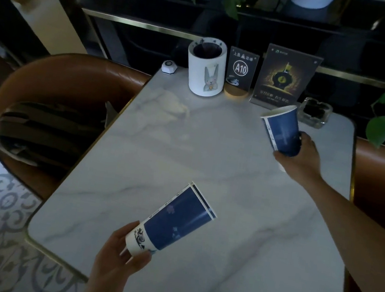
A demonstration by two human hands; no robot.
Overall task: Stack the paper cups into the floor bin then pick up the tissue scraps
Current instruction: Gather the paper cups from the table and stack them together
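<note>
My left hand (pixel 119 257) grips the white base of a stack of two nested blue paper cups (pixel 175 220), tilted with the rims pointing up and right over the near part of the marble table (pixel 210 153). My right hand (pixel 302 157) holds a single blue paper cup (pixel 282 131) by its lower end, lifted over the far right of the table, its open rim leaning toward the far left. A pale crumpled tissue scrap (pixel 172 104) lies on the table near the far left. No floor bin is in view.
At the table's far edge stand a white rabbit-print cylinder holder (pixel 206 73), an A10 table sign (pixel 240 74), a dark menu card (pixel 282 79), a glass ashtray (pixel 315 111) and a small white call button (pixel 169 66). Brown leather chairs (pixel 54 80) flank the table; the left one holds a striped bag (pixel 46 131).
</note>
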